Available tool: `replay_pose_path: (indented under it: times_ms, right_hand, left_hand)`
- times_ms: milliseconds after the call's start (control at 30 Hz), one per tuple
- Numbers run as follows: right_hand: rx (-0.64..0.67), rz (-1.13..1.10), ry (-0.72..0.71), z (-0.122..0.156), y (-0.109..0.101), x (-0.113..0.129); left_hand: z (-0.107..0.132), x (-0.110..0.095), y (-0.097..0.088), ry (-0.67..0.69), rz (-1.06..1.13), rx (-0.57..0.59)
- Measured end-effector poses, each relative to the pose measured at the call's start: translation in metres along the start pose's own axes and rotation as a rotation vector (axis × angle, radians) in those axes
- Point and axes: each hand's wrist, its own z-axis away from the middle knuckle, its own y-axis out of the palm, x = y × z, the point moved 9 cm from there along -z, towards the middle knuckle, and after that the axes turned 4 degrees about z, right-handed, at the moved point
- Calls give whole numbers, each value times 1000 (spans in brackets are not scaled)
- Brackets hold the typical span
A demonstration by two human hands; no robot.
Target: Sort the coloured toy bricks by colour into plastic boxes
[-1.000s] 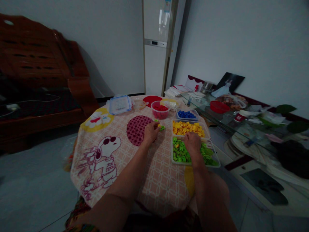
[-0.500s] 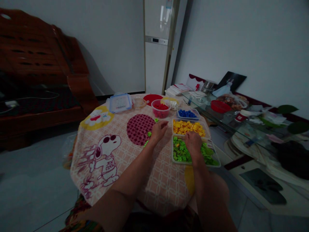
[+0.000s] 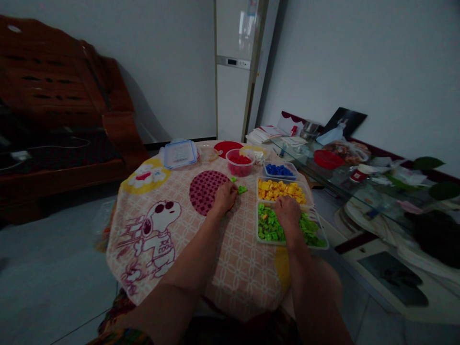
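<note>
Reading "COOL", the tablecloth (image 3: 239, 258) underlies green pieces (image 3: 242, 189).

The bare left forearm (image 3: 190, 261) slants inward from the lower left to the left hand (image 3: 225, 195), its back upward and its fingers bent forward and down. The bare right forearm (image 3: 304, 273) rises steeply, leaning slightly inward, to the right hand (image 3: 287, 212), knuckles uppermost, fingers curled under; both hands' grips are hidden, well apart.

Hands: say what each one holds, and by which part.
Cannot be told: the left hand is beside green pieces, the right hand over a tray, and neither grip shows.
</note>
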Motion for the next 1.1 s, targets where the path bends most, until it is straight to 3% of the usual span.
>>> replay_pose_path:
  times_ms: [167,333,567,900,1100]
  right_hand:
    - [-7,-5,-7,-1,0,0]
    - [-6,2,-5,0,1,0]
    - [1,-8,2,0,-1,0]
    - [-9,-12,-4,-2,5,-2]
    - [-12,-21,-8,-1,2,-1]
  left_hand:
    - [1,-1,6,27,-55,76]
    - [0,3,3,4,-48,52]
    - [1,3,9,-5,-94,109]
    - [3,3,7,-29,-86,96]
    - [3,1,-4,-67,10,-6]
